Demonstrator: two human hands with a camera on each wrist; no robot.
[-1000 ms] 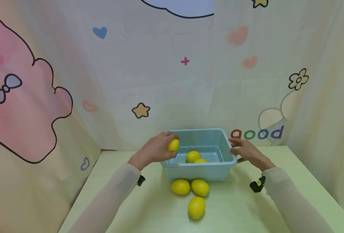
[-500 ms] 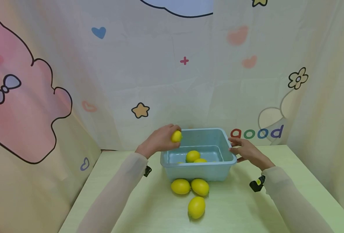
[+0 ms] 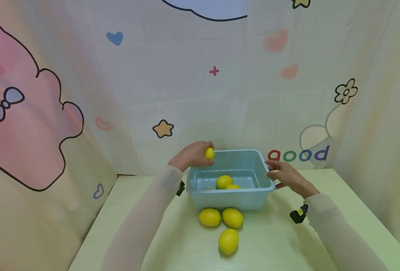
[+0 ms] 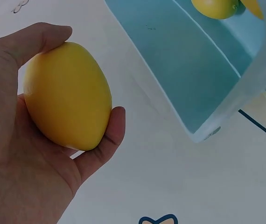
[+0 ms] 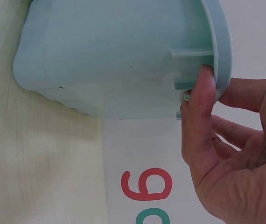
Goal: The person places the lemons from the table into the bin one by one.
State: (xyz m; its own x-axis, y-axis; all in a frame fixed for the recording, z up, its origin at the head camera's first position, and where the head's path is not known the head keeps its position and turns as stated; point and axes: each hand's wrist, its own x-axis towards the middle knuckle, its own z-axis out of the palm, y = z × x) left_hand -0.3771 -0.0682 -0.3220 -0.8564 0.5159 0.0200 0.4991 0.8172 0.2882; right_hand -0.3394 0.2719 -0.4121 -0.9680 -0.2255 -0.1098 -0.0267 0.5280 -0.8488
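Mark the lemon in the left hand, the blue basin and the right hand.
Held lemon (image 4: 68,95), left wrist view: middle of its side.
Blue basin (image 3: 230,200), head view: outer front wall.
Right hand (image 5: 240,171), right wrist view: its palm.

Yel. lemon (image 4: 67,95) sat in L hand (image 3: 192,155), nr lt-blue bin (image 3: 227,199), upright, rim held by R hand (image 3: 289,177); inside lemons (image 3: 224,182) partly hidden, btwn hands; 3 loose lemons (image 3: 228,241) lay this side of both.

I've got bright yellow lemons (image 3: 228,241), a pale blue tub (image 3: 230,200), plain cream sleeves (image 3: 343,231), plus a backdrop (image 3: 186,82) covered in hearts (image 3: 114,38) and stars (image 3: 163,128) lol.
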